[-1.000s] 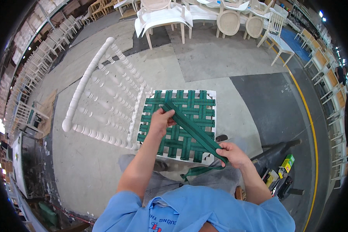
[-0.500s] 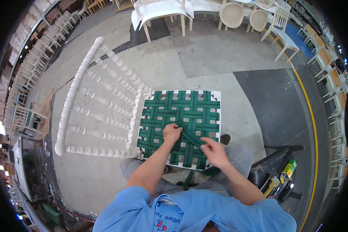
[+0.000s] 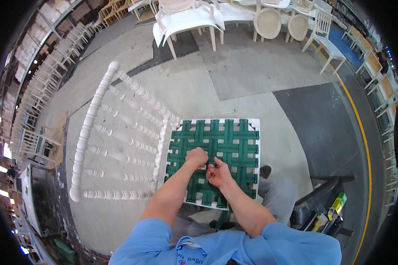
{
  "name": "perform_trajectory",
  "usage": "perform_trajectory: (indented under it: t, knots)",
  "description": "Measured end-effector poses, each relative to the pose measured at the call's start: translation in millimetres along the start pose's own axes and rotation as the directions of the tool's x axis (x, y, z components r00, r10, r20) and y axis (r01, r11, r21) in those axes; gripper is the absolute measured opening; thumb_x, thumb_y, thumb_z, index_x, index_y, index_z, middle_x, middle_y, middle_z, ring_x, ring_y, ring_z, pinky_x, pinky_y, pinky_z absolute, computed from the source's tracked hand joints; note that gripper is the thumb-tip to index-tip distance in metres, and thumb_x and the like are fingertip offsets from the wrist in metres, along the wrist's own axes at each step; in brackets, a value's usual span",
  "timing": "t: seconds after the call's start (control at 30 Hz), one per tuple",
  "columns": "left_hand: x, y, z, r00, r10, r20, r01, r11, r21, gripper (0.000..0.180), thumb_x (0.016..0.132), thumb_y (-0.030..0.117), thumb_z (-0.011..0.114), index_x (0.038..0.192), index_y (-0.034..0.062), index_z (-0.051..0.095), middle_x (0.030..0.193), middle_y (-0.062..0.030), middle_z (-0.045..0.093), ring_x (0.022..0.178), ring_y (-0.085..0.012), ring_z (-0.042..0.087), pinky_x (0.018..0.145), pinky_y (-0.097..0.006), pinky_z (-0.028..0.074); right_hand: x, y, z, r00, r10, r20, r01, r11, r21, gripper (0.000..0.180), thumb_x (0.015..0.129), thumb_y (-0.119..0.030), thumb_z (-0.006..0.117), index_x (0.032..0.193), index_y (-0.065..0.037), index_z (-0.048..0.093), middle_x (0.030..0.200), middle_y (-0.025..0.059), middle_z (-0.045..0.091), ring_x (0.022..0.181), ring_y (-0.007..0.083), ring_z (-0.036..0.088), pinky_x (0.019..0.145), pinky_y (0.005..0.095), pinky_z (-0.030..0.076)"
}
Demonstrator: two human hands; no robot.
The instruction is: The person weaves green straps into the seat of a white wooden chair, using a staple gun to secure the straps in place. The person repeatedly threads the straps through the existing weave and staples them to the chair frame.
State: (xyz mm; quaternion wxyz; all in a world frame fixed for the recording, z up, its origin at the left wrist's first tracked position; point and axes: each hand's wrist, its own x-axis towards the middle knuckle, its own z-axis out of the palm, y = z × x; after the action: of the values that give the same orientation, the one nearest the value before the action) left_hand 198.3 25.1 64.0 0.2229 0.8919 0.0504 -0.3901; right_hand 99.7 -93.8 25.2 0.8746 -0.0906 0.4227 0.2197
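Observation:
A white chair frame has a seat of woven green webbing straps (image 3: 229, 135) in front of me. Its back of turned spindles (image 3: 102, 99) extends to the left. Near the middle of the weave my left hand (image 3: 197, 157) is closed on a green strap, with its fingers turned away from view. Just right of it and slightly nearer, my right hand (image 3: 219, 172) has curled fingers over the webbing; what they grip, if anything, does not show clearly. A loose strap tail (image 3: 222, 218) hangs below the seat's near edge, between my legs.
A dark stool (image 3: 301, 201) at my right carries a green-and-yellow box (image 3: 338, 202) and several small items. White chairs and a white-covered table (image 3: 188, 25) stand at the far side. Rows of chairs line the left (image 3: 53, 66) and right. A yellow line (image 3: 356, 115) crosses the floor at right.
My right hand has moved left, close to my left hand, and turned with its fingers curled up. The folded strap stretched between the hands no longer shows. The view has shifted slightly.

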Motion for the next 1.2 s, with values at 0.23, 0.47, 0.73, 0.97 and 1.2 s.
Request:
perform_trajectory:
  t: [0.23, 0.47, 0.73, 0.97, 1.2]
  knots:
    - [39.2, 5.1, -10.6, 0.943, -0.157, 0.292, 0.153, 0.988, 0.038, 0.035, 0.104, 0.023, 0.051, 0.090, -0.0009, 0.073, 0.080, -0.0109, 0.071, 0.065, -0.0243, 0.067, 0.063, -0.044, 0.062, 12.7, -8.5, 9.8, 0.982, 0.153, 0.108, -0.163, 0.983, 0.088, 0.062, 0.099, -0.060, 0.069, 0.103, 0.001, 0.056, 0.079, 0.0003, 0.063, 0.062, 0.0125, 0.059, 0.057, 0.0262, 0.054]
    - [37.7, 10.6, -3.8, 0.949, -0.187, 0.254, 0.176, 0.982, 0.063, 0.036, 0.106, 0.025, 0.050, 0.088, 0.0028, 0.071, 0.082, -0.0076, 0.074, 0.066, -0.0218, 0.067, 0.064, -0.042, 0.063, 25.7, -19.9, -2.6, 0.946, 0.279, 0.165, -0.279, 0.960, -0.021, 0.066, 0.095, -0.066, 0.070, 0.102, -0.002, 0.059, 0.075, -0.0025, 0.056, 0.062, 0.0110, 0.056, 0.053, 0.0235, 0.051]
    - [12.7, 2.7, -0.1, 0.983, -0.144, 0.109, 0.173, 0.927, -0.333, 0.024, 0.099, 0.021, 0.066, 0.085, 0.0017, 0.071, 0.074, -0.0082, 0.068, 0.054, -0.0185, 0.055, 0.054, -0.043, 0.054, 24.6, -22.3, -1.1, 0.923, 0.312, 0.225, -0.305, 0.950, -0.068, 0.066, 0.099, -0.068, 0.064, 0.109, -0.003, 0.061, 0.075, -0.0020, 0.060, 0.060, 0.0135, 0.056, 0.053, 0.0254, 0.049]
    - [-3.2, -2.3, 16.4, 0.989, -0.092, -0.118, 0.032, 0.898, -0.438, 0.018, 0.096, 0.015, 0.065, 0.096, 0.0028, 0.078, 0.068, -0.0093, 0.070, 0.053, -0.0202, 0.067, 0.046, -0.037, 0.053, -27.6, 33.4, -20.6, 0.962, -0.208, 0.179, 0.251, 0.405, -0.879, 0.055, 0.107, -0.057, 0.056, 0.116, -0.003, 0.063, 0.095, 0.0088, 0.071, 0.085, 0.0232, 0.070, 0.075, 0.0388, 0.056]
    - [-4.9, -0.5, 16.0, 0.994, -0.060, -0.090, 0.033, 0.961, -0.276, 0.022, 0.096, 0.016, 0.061, 0.100, 0.0043, 0.078, 0.085, -0.0128, 0.079, 0.067, -0.0275, 0.077, 0.060, -0.041, 0.062, -132.6, -7.5, -36.6, 0.948, 0.228, 0.220, 0.256, -0.960, -0.110, 0.048, 0.106, -0.051, 0.055, 0.120, -0.008, 0.074, 0.113, 0.0148, 0.078, 0.107, 0.0322, 0.073, 0.102, 0.0529, 0.042]
